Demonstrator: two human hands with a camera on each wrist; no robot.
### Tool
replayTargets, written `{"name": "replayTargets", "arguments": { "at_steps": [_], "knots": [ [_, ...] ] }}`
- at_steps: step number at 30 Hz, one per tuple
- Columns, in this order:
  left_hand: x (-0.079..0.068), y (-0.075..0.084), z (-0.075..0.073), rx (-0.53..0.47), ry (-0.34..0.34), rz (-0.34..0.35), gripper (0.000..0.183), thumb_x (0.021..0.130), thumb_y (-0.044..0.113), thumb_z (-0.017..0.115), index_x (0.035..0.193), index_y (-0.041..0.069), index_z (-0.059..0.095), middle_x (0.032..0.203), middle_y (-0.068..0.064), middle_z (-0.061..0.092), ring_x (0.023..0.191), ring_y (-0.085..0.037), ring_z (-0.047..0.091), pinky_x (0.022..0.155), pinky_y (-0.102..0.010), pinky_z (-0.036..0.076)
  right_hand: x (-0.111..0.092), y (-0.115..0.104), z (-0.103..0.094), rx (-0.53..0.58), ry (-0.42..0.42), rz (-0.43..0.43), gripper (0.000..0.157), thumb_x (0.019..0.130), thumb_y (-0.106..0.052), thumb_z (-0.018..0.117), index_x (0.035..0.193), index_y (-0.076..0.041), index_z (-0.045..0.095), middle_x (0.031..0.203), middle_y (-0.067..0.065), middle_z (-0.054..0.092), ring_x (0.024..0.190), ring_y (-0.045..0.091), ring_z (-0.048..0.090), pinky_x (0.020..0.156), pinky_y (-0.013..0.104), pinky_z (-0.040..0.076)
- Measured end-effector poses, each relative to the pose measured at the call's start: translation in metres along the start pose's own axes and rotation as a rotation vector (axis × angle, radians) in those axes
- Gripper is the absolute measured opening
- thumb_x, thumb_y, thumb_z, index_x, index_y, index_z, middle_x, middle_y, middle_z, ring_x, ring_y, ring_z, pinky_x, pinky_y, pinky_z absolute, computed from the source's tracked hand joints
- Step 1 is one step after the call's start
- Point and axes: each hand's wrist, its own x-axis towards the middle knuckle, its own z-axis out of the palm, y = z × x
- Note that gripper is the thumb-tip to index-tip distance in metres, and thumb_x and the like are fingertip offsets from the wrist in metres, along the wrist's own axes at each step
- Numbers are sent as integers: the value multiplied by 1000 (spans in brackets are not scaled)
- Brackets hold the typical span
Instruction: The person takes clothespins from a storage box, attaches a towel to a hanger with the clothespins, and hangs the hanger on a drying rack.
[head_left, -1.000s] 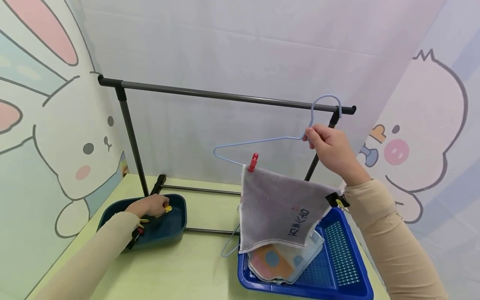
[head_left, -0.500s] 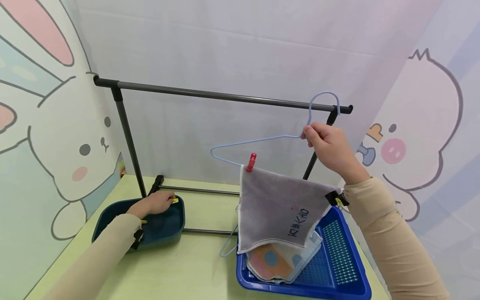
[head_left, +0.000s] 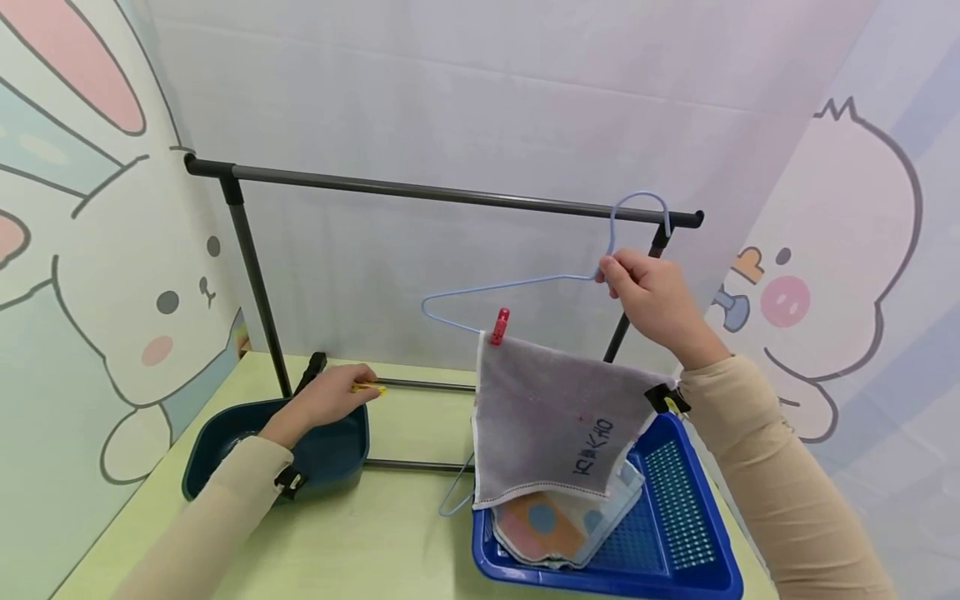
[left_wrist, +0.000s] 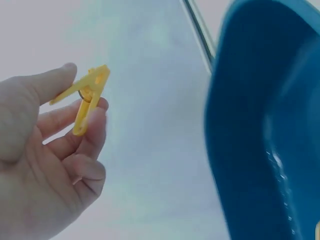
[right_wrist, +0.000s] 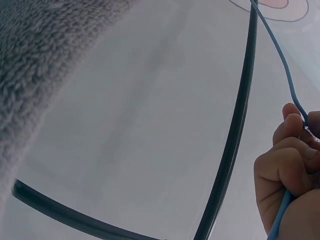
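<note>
My left hand (head_left: 335, 395) pinches a yellow clothespin (left_wrist: 90, 92) between thumb and fingers, just beyond the right rim of the dark teal basin (head_left: 337, 462). In the left wrist view the pin's two handles are spread apart. My right hand (head_left: 651, 296) grips a light blue wire hanger (head_left: 510, 284) at the base of its hook, in front of the rack's right end. From the hanger hangs a grey towel (head_left: 547, 408) with dark lettering, pinned at its left corner by a red clothespin (head_left: 500, 326). The towel's right corner is near my right sleeve.
A dark metal rack (head_left: 420, 191) stands on the pale green table (head_left: 397, 550). Below the towel, a blue basket (head_left: 678, 500) holds folded patterned cloths (head_left: 543, 525). Part of another blue hanger (head_left: 452, 500) shows beside the basket.
My left hand has lifted out of the teal basin and moved right and away from me with the yellow clothespin. The right hand, hanger and towel have shifted only slightly.
</note>
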Motion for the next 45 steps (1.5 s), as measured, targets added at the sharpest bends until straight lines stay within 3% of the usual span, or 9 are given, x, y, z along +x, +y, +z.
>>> {"name": "replayTargets", "arguments": {
  "at_steps": [7,15,20,25,35,45],
  "knots": [
    [-2,19,-4,-27,61,8,26,84,36,57,97,14,62,89,1,60,72,-11,53,62,-29,43,0,3,3,6,6,-11,34,92,-37,40,83,-12,61,63,3,49,45,21,34,42,30,29],
    [-4,37,-7,-48,90,106,9,88,30,54,86,22,54,83,7,58,60,-10,45,53,-28,37,0,5,6,5,-16,7,36,91,-41,40,86,-12,61,63,3,49,49,22,37,47,32,31],
    [-3,46,-8,-100,113,155,22,83,33,60,76,19,45,66,4,47,51,-12,37,46,-25,31,-1,6,11,8,-34,19,36,91,-43,40,86,-15,61,64,3,49,50,22,37,47,33,31],
    [-3,50,-8,-127,149,172,28,75,33,68,69,17,45,64,5,49,51,-12,40,44,-24,33,-3,8,17,-1,-56,11,34,91,-43,39,85,-18,61,65,3,49,51,20,38,48,32,32],
    [-3,73,-12,-174,130,271,15,75,27,69,70,19,57,81,7,57,68,-7,52,59,-22,45,-2,10,25,0,-46,-39,33,92,-38,41,82,-15,62,62,2,49,52,19,40,51,32,33],
    [-2,95,-13,-209,130,350,6,77,16,68,79,16,62,88,4,59,74,-5,56,66,-23,47,-2,11,29,16,-82,-16,33,91,-41,39,84,-17,61,66,5,51,56,20,41,52,33,34]
  ]
}}
